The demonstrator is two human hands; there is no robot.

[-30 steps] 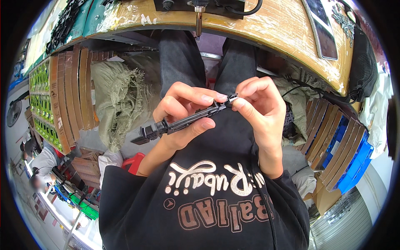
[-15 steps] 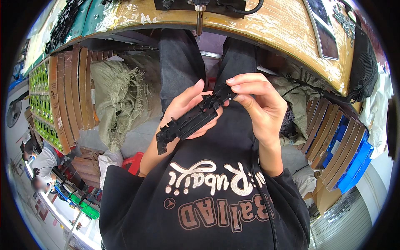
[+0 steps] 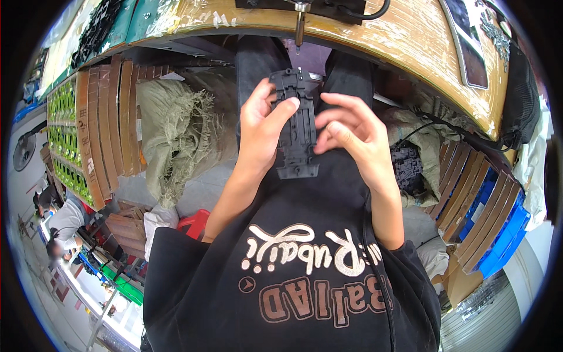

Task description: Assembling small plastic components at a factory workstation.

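A long black moulded plastic chassis (image 3: pixel 297 134) with ridges and slots stands almost lengthwise over my lap, its narrower end toward the bench. My left hand (image 3: pixel 260 126) grips its left side, thumb pressed on the upper face. Beside the chassis' right edge is my right hand (image 3: pixel 360 135), fingers apart, bent and slightly blurred, holding nothing I can see. A metal screwdriver bit (image 3: pixel 299 32) points down at the bench edge, just beyond the chassis' far end.
The wooden bench (image 3: pixel 404 41) carries a phone-like device (image 3: pixel 472 61) and loose screws (image 3: pixel 495 38). Black parts (image 3: pixel 97 32) lie far left. An open woven sack (image 3: pixel 176 135) stands left; another, holding black parts (image 3: pixel 406 167), stands right. Stacked cardboard trays (image 3: pixel 97 129) flank me. A person (image 3: pixel 67 226) sits behind left.
The chassis has swung from a slant to nearly upright in view and shifted toward the bench. My right hand has let go of its end; my left thumb now lies on top.
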